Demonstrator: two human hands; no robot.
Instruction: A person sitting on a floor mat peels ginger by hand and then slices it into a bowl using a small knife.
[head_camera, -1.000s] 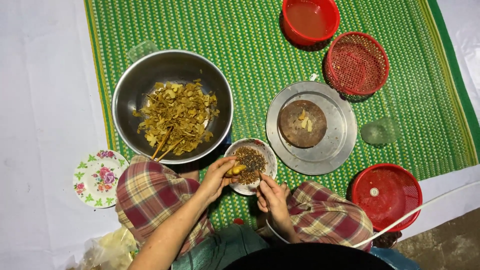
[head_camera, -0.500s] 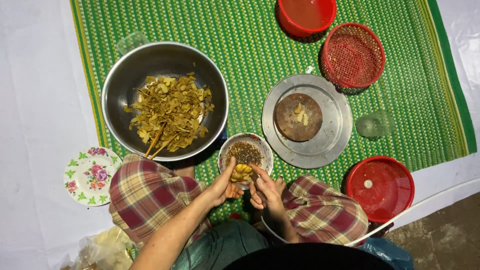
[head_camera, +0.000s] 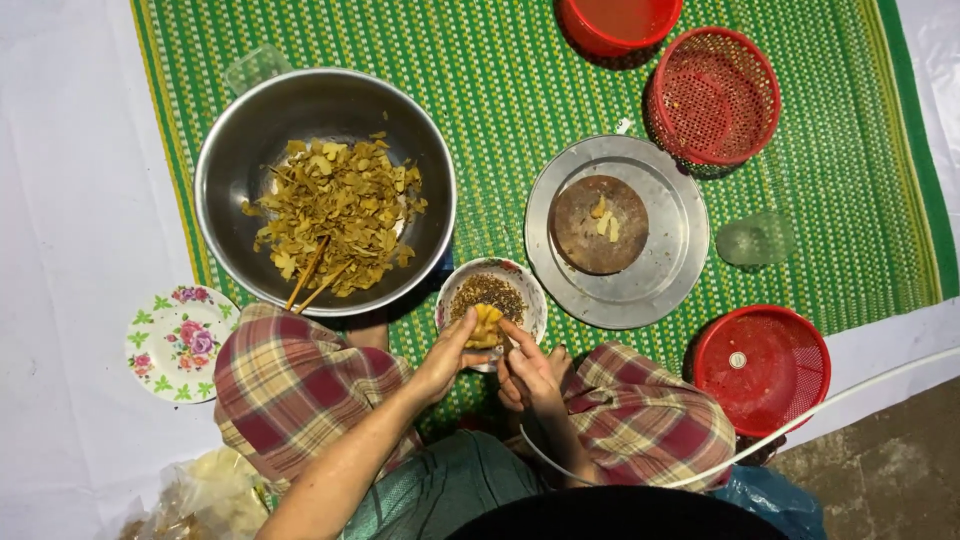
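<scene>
Mat: a green woven mat (head_camera: 520, 90) lies on a white sheet (head_camera: 60, 200) and carries nearly everything.
Steel bowl: a big steel bowl (head_camera: 235, 165) at the left holds yellow-brown shredded pieces (head_camera: 335, 215) with two wooden sticks (head_camera: 315, 280) leaning at its near rim.
Steel tray: a round steel tray (head_camera: 670, 260) at centre right bears a round wooden block (head_camera: 585, 240) with a few pale bits on it.
Red ware: a red basket (head_camera: 715, 95), a red tub (head_camera: 620, 20) and a red lid (head_camera: 765, 365) stand well apart along the right side.
Flowered plate: a flowered plate (head_camera: 180, 345) sits on the sheet beside the person's left knee.
Small bowl: a small patterned bowl (head_camera: 530, 295) of dark brown grains sits just beyond the hands.
Left hand (head_camera: 445, 360): fingers curled closed about a yellow lump (head_camera: 485, 328), held over the small bowl's near edge.
Right hand (head_camera: 530, 375): fingers partly bent, tips pressing the same lump from the other side.
</scene>
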